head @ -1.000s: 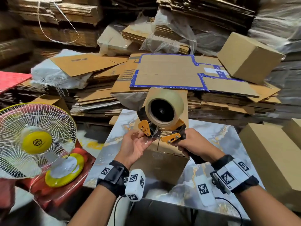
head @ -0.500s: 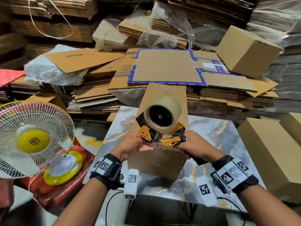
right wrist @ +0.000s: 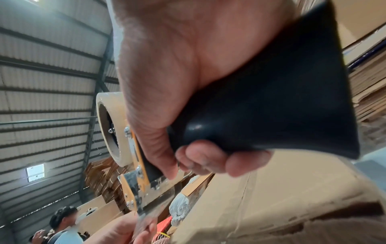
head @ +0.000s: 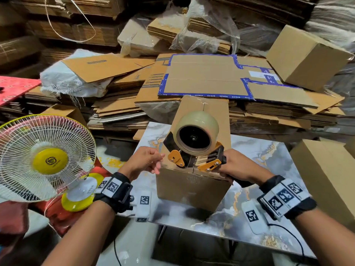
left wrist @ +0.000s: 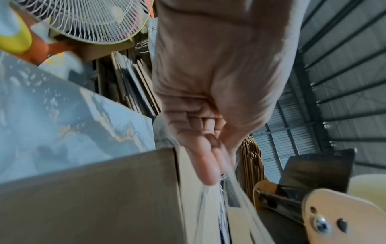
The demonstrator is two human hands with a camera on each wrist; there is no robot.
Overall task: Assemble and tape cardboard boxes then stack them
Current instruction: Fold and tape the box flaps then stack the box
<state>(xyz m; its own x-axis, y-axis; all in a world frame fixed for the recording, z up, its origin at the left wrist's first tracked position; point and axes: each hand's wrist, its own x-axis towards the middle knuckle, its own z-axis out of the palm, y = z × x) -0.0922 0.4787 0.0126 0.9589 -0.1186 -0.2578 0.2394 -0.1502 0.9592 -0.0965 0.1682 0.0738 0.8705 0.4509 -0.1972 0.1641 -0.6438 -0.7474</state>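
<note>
A brown cardboard box [head: 192, 186] stands on the marble table [head: 265, 156] with its top flaps folded shut. Over its near top edge hangs an orange tape dispenser [head: 209, 165] carrying a roll of clear tape [head: 197, 129]. My right hand [head: 230, 168] grips the dispenser's black handle [right wrist: 271, 107]. My left hand [head: 154, 162] is at the box's near left corner and pinches the pulled-out end of the clear tape [left wrist: 227, 194] between thumb and fingertips [left wrist: 206, 173]. In the right wrist view the tape strip [right wrist: 154, 204] runs from the blade down to the left hand [right wrist: 129, 231].
A white and yellow table fan [head: 46, 158] stands left of the table. Stacks of flat cardboard [head: 203, 81] fill the back. Assembled boxes sit at the right [head: 326, 179] and back right [head: 305, 56]. The right wrist view shows other people [right wrist: 62, 221] low down in the background.
The dispenser has come down from above the box to its near top edge. My left hand turned from palm-up under the dispenser to pinching the tape end at the box's left side.
</note>
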